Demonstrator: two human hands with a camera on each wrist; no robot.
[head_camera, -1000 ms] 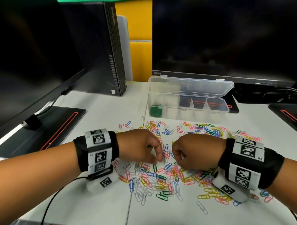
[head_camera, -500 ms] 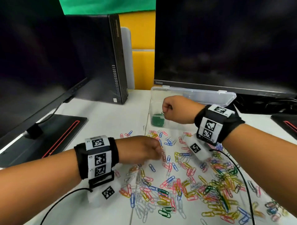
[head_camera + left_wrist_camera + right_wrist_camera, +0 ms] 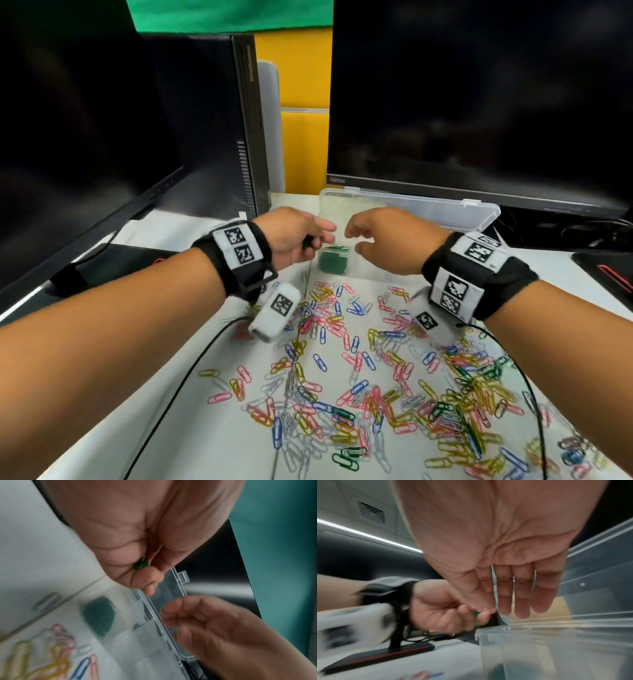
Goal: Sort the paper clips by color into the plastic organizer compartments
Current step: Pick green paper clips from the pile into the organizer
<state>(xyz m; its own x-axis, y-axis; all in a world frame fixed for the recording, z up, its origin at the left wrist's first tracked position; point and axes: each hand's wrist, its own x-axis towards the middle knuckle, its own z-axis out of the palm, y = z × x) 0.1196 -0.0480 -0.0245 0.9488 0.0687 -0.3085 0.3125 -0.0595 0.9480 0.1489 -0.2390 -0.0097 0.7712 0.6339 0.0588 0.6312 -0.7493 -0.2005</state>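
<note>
The clear plastic organizer (image 3: 411,210) stands open at the back of the desk, and a heap of green clips (image 3: 334,262) fills its leftmost compartment. My left hand (image 3: 322,233) hovers at the organizer's left end and pinches a green paper clip (image 3: 140,564), also seen in the right wrist view (image 3: 475,612). My right hand (image 3: 356,240) hangs over the same compartment with its fingers (image 3: 522,595) straight and spread, holding nothing. One green clip (image 3: 337,247) shows just above the heap. Mixed coloured paper clips (image 3: 376,394) are scattered on the white desk in front.
A dark monitor (image 3: 479,102) stands right behind the organizer. A second monitor (image 3: 68,137) and a black computer tower (image 3: 239,120) are at the left, their black bases (image 3: 102,270) on the desk. Black wrist cables (image 3: 191,370) trail over the desk.
My left hand rose from the clip pile to the organizer's left end. My right hand, a fist over the green compartment half a second ago, has spread its fingers there.
</note>
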